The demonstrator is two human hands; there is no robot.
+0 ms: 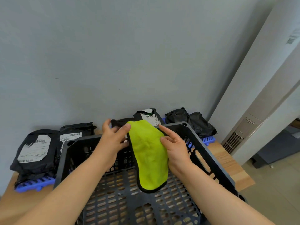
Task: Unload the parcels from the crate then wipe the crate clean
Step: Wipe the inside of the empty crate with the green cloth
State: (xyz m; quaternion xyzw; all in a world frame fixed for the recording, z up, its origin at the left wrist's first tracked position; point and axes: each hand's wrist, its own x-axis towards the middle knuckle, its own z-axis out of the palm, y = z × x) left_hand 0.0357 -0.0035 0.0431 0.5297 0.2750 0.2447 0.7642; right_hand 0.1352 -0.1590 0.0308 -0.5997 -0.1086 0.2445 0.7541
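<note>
A dark grey slotted crate (pixel 209 153) stands on the wooden table in front of me, and no parcel shows inside it. Above its floor hangs a yellow-green cloth (pixel 150 155) with a black hem. My left hand (pixel 113 140) pinches the cloth's upper left edge between thumb and fingers. My right hand (pixel 174 146) holds its right edge, index finger stretched out. Black parcels with white labels lie outside the crate: two at the left (pixel 36 151), one behind it (pixel 150 116) and a crumpled one at the back right (pixel 191 120).
The parcels rest on blue slatted plastic trays (pixel 34 184) along the grey wall. The table's right edge (pixel 235 168) drops to a tiled floor. A tall white appliance (pixel 253 114) with a vent stands at the right.
</note>
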